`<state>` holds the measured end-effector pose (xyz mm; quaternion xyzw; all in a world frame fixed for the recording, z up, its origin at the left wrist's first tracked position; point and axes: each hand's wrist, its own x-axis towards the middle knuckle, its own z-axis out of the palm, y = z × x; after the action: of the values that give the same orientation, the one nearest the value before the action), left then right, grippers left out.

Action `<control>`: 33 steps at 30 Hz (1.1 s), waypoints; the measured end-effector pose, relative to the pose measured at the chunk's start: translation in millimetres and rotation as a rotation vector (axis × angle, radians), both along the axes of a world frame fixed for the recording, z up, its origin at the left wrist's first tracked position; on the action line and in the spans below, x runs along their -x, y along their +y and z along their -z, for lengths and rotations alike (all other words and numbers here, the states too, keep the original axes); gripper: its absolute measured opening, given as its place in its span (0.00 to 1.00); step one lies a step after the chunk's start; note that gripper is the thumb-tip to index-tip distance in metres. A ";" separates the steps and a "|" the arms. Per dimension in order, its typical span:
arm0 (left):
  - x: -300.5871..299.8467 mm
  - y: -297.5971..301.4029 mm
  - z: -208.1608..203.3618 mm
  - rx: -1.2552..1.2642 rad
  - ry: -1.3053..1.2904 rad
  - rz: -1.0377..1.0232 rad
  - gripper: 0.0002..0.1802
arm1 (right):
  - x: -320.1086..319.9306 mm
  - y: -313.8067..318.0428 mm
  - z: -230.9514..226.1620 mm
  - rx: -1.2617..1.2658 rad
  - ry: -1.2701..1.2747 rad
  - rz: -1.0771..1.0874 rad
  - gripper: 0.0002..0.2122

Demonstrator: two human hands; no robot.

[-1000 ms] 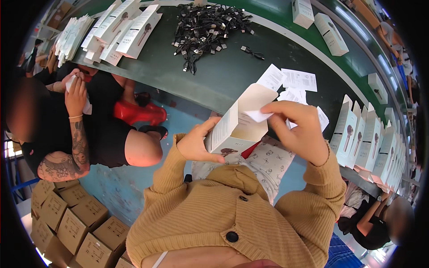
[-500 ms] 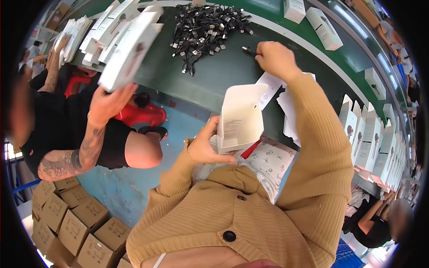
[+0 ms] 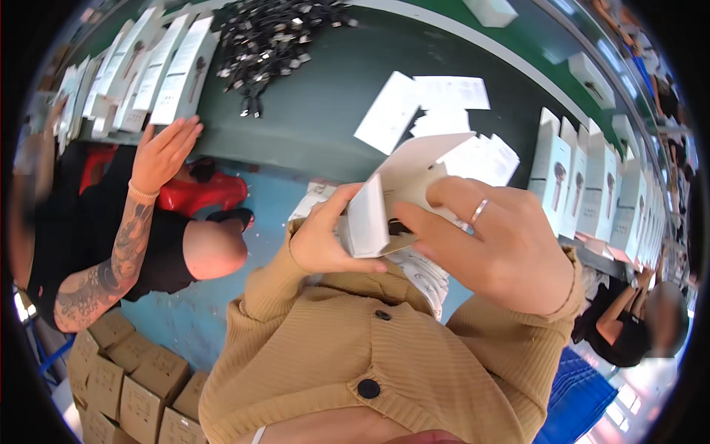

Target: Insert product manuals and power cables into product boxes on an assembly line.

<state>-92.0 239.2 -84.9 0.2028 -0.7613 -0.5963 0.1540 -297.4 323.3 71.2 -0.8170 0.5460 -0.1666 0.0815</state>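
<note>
My left hand (image 3: 329, 235) grips a white carton (image 3: 367, 222) from its left side, tilted toward me with its flap raised. At the carton's mouth is my right hand (image 3: 499, 240), wearing a ring, its fingers bent and reaching partly inside. Between the fingertips shows a dark piece of a black USB cable (image 3: 399, 226); the rest of it is hidden by the carton wall and my fingers. Beyond the carton, printed white sheets (image 3: 390, 111) lie spread on the green table (image 3: 318, 140).
A heap of black USB cables (image 3: 270, 44) lies at the far left. White cartons stand in rows at left (image 3: 181, 74) and right (image 3: 553, 166). On the left, a co-worker's hand (image 3: 166, 155) is at the cartons. Brown boxes (image 3: 140, 399) are stacked at lower left.
My right hand has come from the table with the cable down into the carton's mouth. The view has shifted, showing more sheets. The co-worker's carton now stands in the left row.
</note>
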 end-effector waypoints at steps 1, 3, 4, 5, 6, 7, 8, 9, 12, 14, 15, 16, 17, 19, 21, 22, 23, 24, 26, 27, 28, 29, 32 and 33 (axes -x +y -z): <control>3.3 1.4 1.4 -0.003 0.014 0.027 0.57 | 4.2 6.1 -0.6 -0.003 0.014 0.027 0.13; 8.3 5.3 4.4 -0.269 0.127 0.040 0.58 | 12.2 17.9 -5.3 0.167 -0.217 0.086 0.21; 11.2 10.8 4.4 -0.420 0.117 0.041 0.60 | 14.0 27.8 -1.9 0.171 -0.198 0.110 0.21; 14.3 19.3 9.9 -0.538 0.127 -0.009 0.59 | 10.8 41.6 6.3 0.172 -0.247 0.212 0.24; 27.1 23.7 6.9 -0.611 0.224 -0.020 0.59 | 5.9 55.8 18.5 0.178 -0.296 0.313 0.27; 43.6 29.6 2.1 -0.688 0.320 -0.026 0.60 | 1.5 67.3 30.1 0.188 -0.343 0.416 0.30; 59.0 36.4 -3.8 -0.739 0.345 0.008 0.59 | -3.7 74.6 42.8 0.201 -0.325 0.440 0.30; 73.3 43.0 -9.0 -0.740 0.351 0.029 0.59 | -10.3 79.0 56.5 0.200 -0.336 0.539 0.31; 112.1 54.7 -33.3 -0.627 0.370 0.145 0.60 | -5.1 94.9 70.3 0.274 -0.304 0.767 0.31; 124.0 54.9 -37.1 -0.711 0.408 0.266 0.57 | 8.8 107.5 70.5 0.369 -0.205 0.939 0.29; 126.8 54.1 -42.5 -0.729 0.392 0.274 0.55 | 23.2 115.7 67.9 0.400 -0.137 1.001 0.28; 126.4 50.8 -47.3 -0.727 0.391 0.288 0.55 | 38.7 122.6 67.2 0.431 -0.041 1.071 0.28; 123.6 44.8 -50.3 -0.581 0.368 0.244 0.53 | 54.2 129.8 67.5 0.463 0.057 1.142 0.28; 113.1 24.7 -49.5 -0.401 0.349 0.121 0.50 | 78.9 137.7 65.4 0.462 0.145 1.224 0.27; 93.5 -5.8 -42.1 -0.312 0.351 -0.083 0.46 | 99.6 141.6 68.5 0.458 0.210 1.272 0.25; 81.4 -25.3 -34.9 -0.184 0.341 -0.192 0.44 | 108.2 142.4 72.3 0.375 0.335 1.323 0.24; 69.1 -42.2 -37.7 -0.052 0.236 -0.345 0.42 | 115.6 141.9 75.4 0.291 0.459 1.371 0.22; 52.9 -66.0 -28.8 0.128 0.183 -0.466 0.39 | 118.9 139.6 74.4 0.293 0.533 1.382 0.21; 17.7 -107.6 -24.7 0.612 0.030 -0.665 0.37 | 123.8 136.3 68.5 0.362 0.599 1.312 0.20; -2.4 -130.8 -18.0 0.890 -0.034 -0.718 0.37 | 125.1 136.2 65.2 0.379 0.635 1.277 0.19; -16.9 -146.3 -16.0 0.972 -0.111 -0.798 0.38 | 122.9 134.7 61.6 0.400 0.626 1.253 0.18; -31.3 -160.9 -14.0 1.054 -0.189 -0.879 0.39 | 118.1 131.4 57.7 0.424 0.617 1.227 0.17; -69.5 -187.7 -13.1 1.321 -0.774 -1.020 0.47 | 85.9 112.3 59.4 0.473 0.420 1.042 0.17; -74.2 -192.9 -15.3 1.326 -0.947 -1.048 0.49 | 72.2 103.5 61.1 0.481 0.322 0.930 0.16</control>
<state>-17.9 46.4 -69.5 0.6075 -0.7392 0.2420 0.1609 -369.5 426.8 10.1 -0.5002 0.8017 -0.1780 -0.2746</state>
